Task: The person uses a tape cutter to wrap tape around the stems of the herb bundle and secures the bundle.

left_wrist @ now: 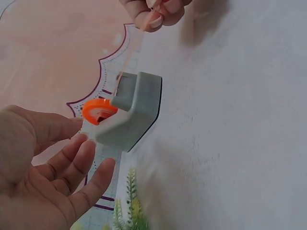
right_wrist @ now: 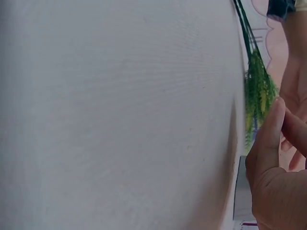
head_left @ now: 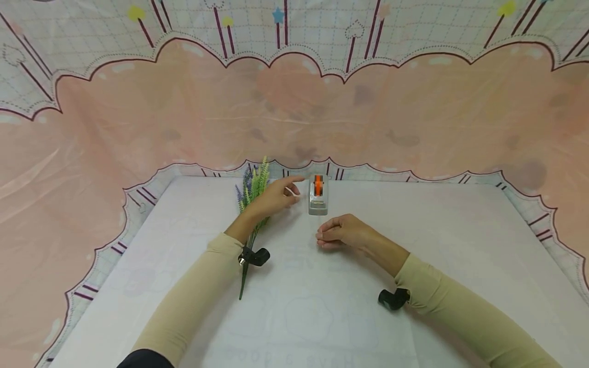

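Note:
A grey tape dispenser (head_left: 318, 208) with an orange roll core (left_wrist: 91, 112) stands near the table's far edge. My right hand (head_left: 347, 232), in front of it, pinches the end of a clear tape strip (left_wrist: 129, 60) between thumb and fingertips. In the left wrist view the strip runs taut from the dispenser up to those fingers. Left of the dispenser is my left hand (head_left: 276, 198), its fingers loosely bent around no object and the fingertips close to the roll. Whether they touch the dispenser, I cannot tell. The right wrist view shows only the dispenser's grey side.
A bunch of purple and yellow-green flower stems (head_left: 259, 179) lies on the white tabletop (head_left: 285, 317), partly beneath my left forearm. A peach-coloured patterned cloth (head_left: 294, 112) hangs behind the table. Each wrist carries a small black camera (head_left: 393, 299).

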`<act>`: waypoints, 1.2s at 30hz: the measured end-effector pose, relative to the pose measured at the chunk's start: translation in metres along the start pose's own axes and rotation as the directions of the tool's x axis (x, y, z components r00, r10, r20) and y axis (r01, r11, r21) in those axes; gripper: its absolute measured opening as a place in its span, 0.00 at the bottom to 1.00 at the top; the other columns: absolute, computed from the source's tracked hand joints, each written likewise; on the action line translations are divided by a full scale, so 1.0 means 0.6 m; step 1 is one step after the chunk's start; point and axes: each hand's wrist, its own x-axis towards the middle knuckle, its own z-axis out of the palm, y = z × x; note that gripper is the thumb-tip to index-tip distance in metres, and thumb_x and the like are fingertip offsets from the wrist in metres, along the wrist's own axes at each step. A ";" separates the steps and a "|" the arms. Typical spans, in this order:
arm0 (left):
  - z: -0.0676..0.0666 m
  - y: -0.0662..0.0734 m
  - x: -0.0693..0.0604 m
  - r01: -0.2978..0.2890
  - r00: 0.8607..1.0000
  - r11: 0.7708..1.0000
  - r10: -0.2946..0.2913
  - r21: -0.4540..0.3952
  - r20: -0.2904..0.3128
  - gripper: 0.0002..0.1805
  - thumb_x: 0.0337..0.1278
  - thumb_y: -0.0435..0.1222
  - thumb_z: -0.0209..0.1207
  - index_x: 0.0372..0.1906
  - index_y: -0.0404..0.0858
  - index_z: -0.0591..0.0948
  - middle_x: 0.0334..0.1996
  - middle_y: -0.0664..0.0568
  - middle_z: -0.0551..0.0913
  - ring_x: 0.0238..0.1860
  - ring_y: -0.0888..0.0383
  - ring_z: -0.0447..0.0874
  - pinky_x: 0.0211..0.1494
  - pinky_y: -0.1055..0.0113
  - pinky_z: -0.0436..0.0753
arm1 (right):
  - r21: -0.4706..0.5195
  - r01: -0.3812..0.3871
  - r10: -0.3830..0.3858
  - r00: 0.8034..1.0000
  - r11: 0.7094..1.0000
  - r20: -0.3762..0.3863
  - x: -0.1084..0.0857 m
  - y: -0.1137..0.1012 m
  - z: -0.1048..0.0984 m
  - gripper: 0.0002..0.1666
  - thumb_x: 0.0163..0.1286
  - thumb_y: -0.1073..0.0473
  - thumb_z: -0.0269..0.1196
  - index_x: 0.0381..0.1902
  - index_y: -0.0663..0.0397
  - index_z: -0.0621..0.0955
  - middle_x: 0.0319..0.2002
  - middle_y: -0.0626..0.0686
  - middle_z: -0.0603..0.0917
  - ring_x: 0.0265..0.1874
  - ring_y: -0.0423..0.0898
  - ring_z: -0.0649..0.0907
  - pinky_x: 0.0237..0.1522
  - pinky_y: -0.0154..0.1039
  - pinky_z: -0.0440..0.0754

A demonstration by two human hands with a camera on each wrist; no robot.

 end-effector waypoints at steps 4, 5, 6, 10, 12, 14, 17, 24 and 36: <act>-0.013 -0.002 -0.027 -0.002 1.000 1.000 0.002 0.025 -0.004 0.29 0.68 0.28 0.59 0.73 0.39 0.71 0.46 0.43 0.79 0.45 0.51 0.79 0.40 0.65 0.79 | 0.011 -0.009 0.009 1.000 1.000 0.006 0.001 0.002 0.001 0.13 0.71 0.68 0.64 0.50 0.70 0.80 0.42 0.58 0.88 0.36 0.44 0.88 0.43 0.36 0.87; -0.015 -0.003 -0.034 -0.008 1.000 0.999 0.009 0.034 -0.007 0.29 0.68 0.28 0.59 0.72 0.38 0.72 0.47 0.43 0.80 0.45 0.50 0.79 0.41 0.65 0.79 | 0.014 -0.009 0.009 1.000 1.000 0.007 0.002 0.002 0.001 0.12 0.71 0.69 0.64 0.50 0.70 0.80 0.42 0.59 0.88 0.36 0.44 0.88 0.43 0.36 0.87; -0.017 -0.004 -0.041 -0.015 1.000 0.999 0.016 0.044 -0.010 0.28 0.68 0.29 0.59 0.72 0.38 0.72 0.47 0.42 0.80 0.46 0.50 0.79 0.41 0.64 0.78 | 0.016 -0.004 0.004 1.000 1.000 0.011 0.003 0.003 0.001 0.12 0.71 0.69 0.64 0.50 0.70 0.80 0.42 0.59 0.88 0.36 0.44 0.88 0.43 0.36 0.87; -0.023 -0.012 -0.066 -0.039 0.999 0.997 0.040 0.064 -0.019 0.28 0.68 0.28 0.59 0.71 0.36 0.73 0.48 0.37 0.81 0.47 0.48 0.80 0.44 0.63 0.79 | 0.020 0.003 -0.004 1.000 1.000 0.018 0.005 0.007 0.001 0.11 0.70 0.69 0.64 0.48 0.70 0.80 0.41 0.59 0.88 0.35 0.44 0.88 0.42 0.35 0.87; -0.025 -0.015 -0.078 -0.036 0.999 0.997 0.037 0.061 -0.021 0.28 0.68 0.28 0.59 0.72 0.37 0.72 0.50 0.36 0.81 0.47 0.49 0.81 0.44 0.63 0.80 | 0.023 0.004 -0.004 1.000 1.000 0.020 0.005 0.008 0.002 0.10 0.70 0.70 0.64 0.47 0.69 0.80 0.41 0.59 0.88 0.35 0.44 0.88 0.41 0.35 0.87; -0.029 -0.016 -0.090 -0.027 0.999 0.998 0.028 0.051 -0.021 0.28 0.68 0.29 0.59 0.72 0.38 0.72 0.50 0.36 0.80 0.47 0.49 0.81 0.43 0.63 0.81 | 0.022 0.006 -0.006 1.000 1.000 0.023 0.005 0.009 0.002 0.09 0.70 0.70 0.64 0.47 0.69 0.80 0.40 0.58 0.88 0.35 0.44 0.88 0.41 0.35 0.87; -0.035 -0.016 -0.107 -0.034 0.999 0.998 0.035 0.043 -0.025 0.27 0.69 0.29 0.59 0.71 0.38 0.73 0.49 0.38 0.80 0.45 0.50 0.81 0.42 0.64 0.82 | 0.020 0.010 -0.011 1.000 1.000 0.026 0.003 0.009 0.001 0.09 0.70 0.70 0.64 0.46 0.69 0.80 0.38 0.57 0.88 0.34 0.44 0.88 0.41 0.36 0.87; -0.050 -0.019 -0.148 -0.056 0.998 0.997 0.057 0.049 -0.007 0.29 0.67 0.27 0.60 0.72 0.37 0.71 0.47 0.39 0.81 0.42 0.52 0.79 0.40 0.65 0.80 | 0.011 0.018 -0.018 0.999 1.000 0.029 0.000 0.009 0.001 0.09 0.71 0.69 0.64 0.47 0.69 0.80 0.39 0.57 0.88 0.35 0.44 0.88 0.42 0.36 0.87; -0.062 -0.036 -0.213 0.020 0.999 0.998 -0.022 0.068 0.031 0.34 0.66 0.27 0.62 0.75 0.36 0.67 0.46 0.43 0.79 0.46 0.51 0.78 0.41 0.65 0.81 | 0.005 0.009 -0.009 1.000 1.000 0.026 0.000 0.007 0.000 0.10 0.71 0.68 0.64 0.48 0.68 0.80 0.39 0.57 0.88 0.34 0.44 0.88 0.40 0.35 0.87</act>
